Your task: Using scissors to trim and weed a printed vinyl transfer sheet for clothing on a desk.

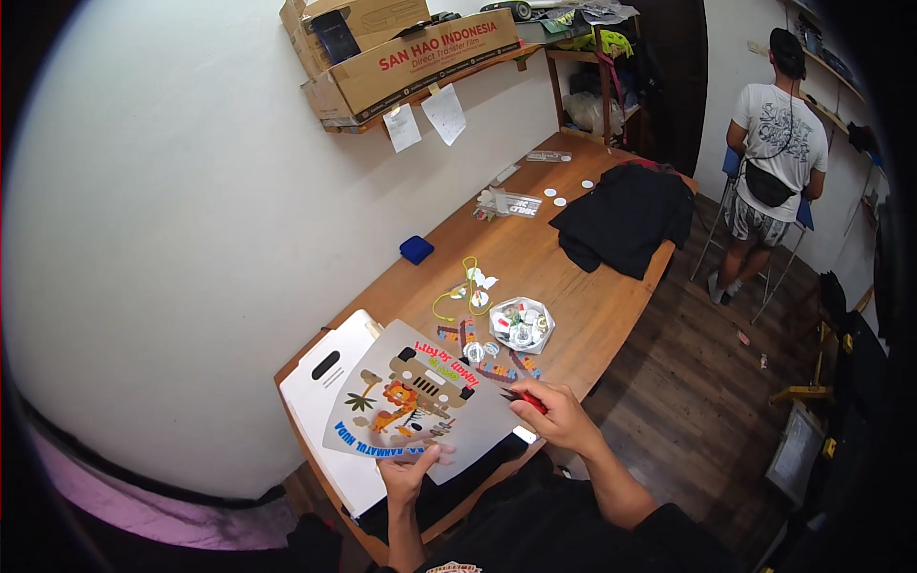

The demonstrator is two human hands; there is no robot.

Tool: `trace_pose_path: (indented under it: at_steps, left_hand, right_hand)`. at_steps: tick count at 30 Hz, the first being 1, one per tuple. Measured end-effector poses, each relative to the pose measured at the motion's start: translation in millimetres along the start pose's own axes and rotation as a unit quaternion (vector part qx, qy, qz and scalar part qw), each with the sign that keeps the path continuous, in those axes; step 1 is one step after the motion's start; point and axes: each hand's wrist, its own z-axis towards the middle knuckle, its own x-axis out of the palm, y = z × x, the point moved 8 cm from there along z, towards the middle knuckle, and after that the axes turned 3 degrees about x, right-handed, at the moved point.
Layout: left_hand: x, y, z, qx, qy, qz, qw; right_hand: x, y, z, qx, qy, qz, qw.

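Note:
A clear film sheet [363, 353] printed with a cartoon lion, a palm tree, a tan jeep and colored lettering is held up over the near end of the table. My left hand [406, 475] pinches its lower edge between thumb and fingers. Beside the sheet's right edge, my right hand [565, 420] grips small scissors [531, 401] with red handles; the blades point left at the film. Beneath the film's left part lies a white board [320, 392] with a handle slot. A small white object [524, 435] rests just below my right hand.
On the wooden table [506, 263] are a faceted bowl [544, 346] of cutouts, loose printed strips [497, 370], a yellow cord [444, 310], a blue pouch [416, 250] and black cloth [621, 220]. Cardboard boxes [420, 62] sit on a wall shelf. A person [778, 134] is at the far right.

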Motion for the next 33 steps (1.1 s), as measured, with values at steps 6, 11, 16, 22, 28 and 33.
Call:
trace_pose_path:
  at_steps: [6,11,16,22,28,33]
  left_hand:
    - [6.2,-2.2,2.3,0.0,0.031,0.016,0.999]
    - [4.0,-0.8,2.1,0.001,0.013,0.003,1.0]
    - [5.5,-0.7,3.3,-0.003,0.033,0.007,0.999]
    - [3.6,-0.4,3.5,-0.005,0.032,0.004,0.999]
    - [-0.3,-0.1,2.1,-0.003,0.024,0.004,1.0]
    - [4.1,1.8,2.8,-0.008,0.05,0.011,0.999]
  right_hand:
    - [1.0,-5.3,-0.4,-0.011,-0.022,0.011,1.0]
    - [5.0,-10.3,-0.7,-0.011,-0.032,0.012,0.999]
    - [7.1,-8.8,-0.2,-0.025,-0.049,0.016,0.998]
    - [7.9,-8.4,-0.4,-0.019,-0.059,0.009,0.998]
    - [5.1,-19.1,-2.4,0.043,-0.026,0.036,0.998]
    - [4.3,-6.6,0.3,0.003,-0.013,0.013,1.0]
